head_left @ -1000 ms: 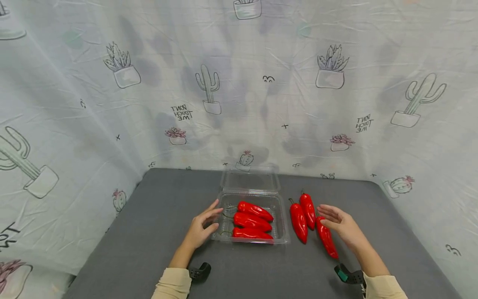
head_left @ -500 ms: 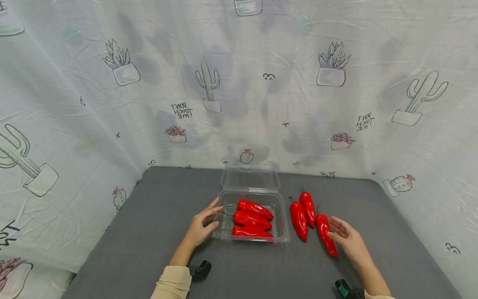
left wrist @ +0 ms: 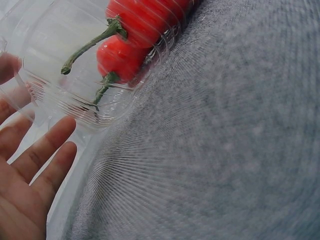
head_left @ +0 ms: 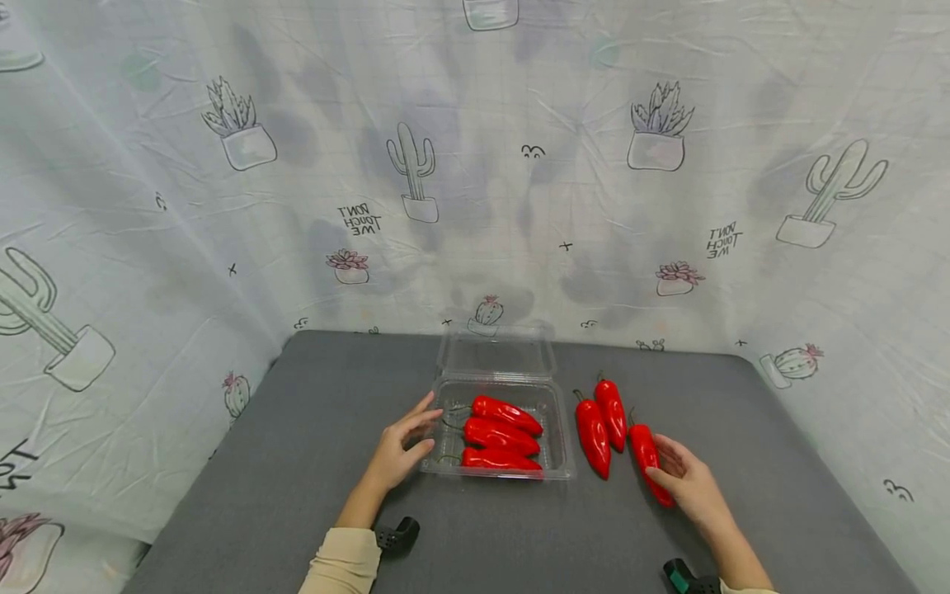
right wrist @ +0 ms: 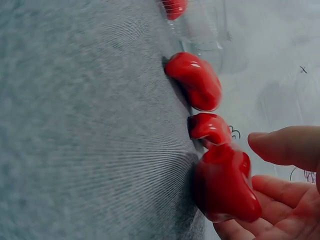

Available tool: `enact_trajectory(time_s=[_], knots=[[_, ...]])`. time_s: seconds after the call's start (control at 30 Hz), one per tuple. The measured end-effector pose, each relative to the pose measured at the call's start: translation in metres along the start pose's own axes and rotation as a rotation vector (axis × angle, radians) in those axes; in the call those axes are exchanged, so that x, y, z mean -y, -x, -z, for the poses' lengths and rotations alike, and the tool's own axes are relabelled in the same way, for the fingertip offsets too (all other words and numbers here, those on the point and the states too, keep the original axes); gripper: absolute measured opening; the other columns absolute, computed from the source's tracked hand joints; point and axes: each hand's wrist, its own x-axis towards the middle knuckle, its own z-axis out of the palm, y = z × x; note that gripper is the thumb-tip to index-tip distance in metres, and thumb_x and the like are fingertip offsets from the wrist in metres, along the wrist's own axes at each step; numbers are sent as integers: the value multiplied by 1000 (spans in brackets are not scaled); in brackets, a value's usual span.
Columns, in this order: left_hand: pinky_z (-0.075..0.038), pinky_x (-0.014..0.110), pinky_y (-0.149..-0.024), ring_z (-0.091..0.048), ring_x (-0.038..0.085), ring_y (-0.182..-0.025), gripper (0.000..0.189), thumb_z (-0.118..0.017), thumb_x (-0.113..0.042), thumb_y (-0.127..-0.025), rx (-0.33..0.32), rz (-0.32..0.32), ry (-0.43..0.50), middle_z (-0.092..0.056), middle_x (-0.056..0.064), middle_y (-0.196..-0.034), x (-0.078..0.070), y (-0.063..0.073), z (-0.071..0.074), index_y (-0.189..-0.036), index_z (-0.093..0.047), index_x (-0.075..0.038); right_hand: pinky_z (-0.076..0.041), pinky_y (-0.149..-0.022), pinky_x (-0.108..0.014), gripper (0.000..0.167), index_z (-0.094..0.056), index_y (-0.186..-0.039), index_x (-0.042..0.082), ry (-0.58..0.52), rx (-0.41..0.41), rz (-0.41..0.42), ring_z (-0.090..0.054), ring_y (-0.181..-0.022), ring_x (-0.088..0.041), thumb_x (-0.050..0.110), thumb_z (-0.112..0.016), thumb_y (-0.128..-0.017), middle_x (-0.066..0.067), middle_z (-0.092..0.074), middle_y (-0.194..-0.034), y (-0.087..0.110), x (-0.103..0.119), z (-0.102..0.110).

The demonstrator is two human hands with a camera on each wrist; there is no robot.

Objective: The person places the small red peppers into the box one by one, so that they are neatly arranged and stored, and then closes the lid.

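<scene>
My left hand (head_left: 397,455) rests with spread, fairly straight fingers at the left side of a clear plastic clamshell container (head_left: 562,429). Its lid (head_left: 497,355) is folded back. Three red peppers (head_left: 501,437) lie inside, with green stems (left wrist: 92,49) pointing left. To the right of the container, two red peppers (head_left: 594,439) lie side by side on the table. A third loose red pepper (head_left: 643,448) lies nearest my right hand (head_left: 693,483). My right fingers (right wrist: 280,190) are beside and against this pepper, while the thumb (right wrist: 285,145) hovers above it, apart.
A grey cloth-covered table (head_left: 519,536) lies beneath everything. A pale curtain (head_left: 490,165) printed with cacti encloses the back and sides. Black wrist devices (head_left: 398,538) sit at both wrists.
My right hand has drawn back toward me and to the right, then come in against the right-hand pepper's side. That pepper has turned slightly. The left hand has stayed in place.
</scene>
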Motion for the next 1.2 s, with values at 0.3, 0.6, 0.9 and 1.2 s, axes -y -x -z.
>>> enact_trajectory(time_s=[0.3,0.6,0.9,1.2], knots=[[-52,51,-84,-58,50,-103,40,-58,16,-81,-1,2,13,-34,42,-138,2,0,-1,-120,-53,19,-53,-79,-29,67,-36,-139,-11,238,-18,-2,-54,-117,-42,18,-67,-87,-35,-47,-133,-2,-3,-3],[-52,52,-83,-59,49,-103,40,-59,15,-81,2,7,-17,-35,41,-138,-1,0,0,-120,-54,18,-50,-82,-29,72,-34,-139,-14,282,-32,-26,-53,-118,-42,20,-69,-86,-36,-48,-131,-5,-5,-1],[-51,55,-83,-60,49,-103,40,-59,15,-81,4,8,-16,-35,42,-137,1,1,0,-120,-54,18,-50,-79,-18,66,-31,-139,-16,209,-32,-45,-50,-121,-46,9,-65,-87,-39,-44,-132,-5,-8,1],[-51,54,-84,-59,49,-104,40,-58,15,-81,2,10,1,-35,40,-139,3,0,0,-121,-54,18,-47,-74,-10,65,-29,-141,-13,131,-28,-92,-47,-125,-44,9,-62,-90,-38,-42,-135,-5,-7,2]])
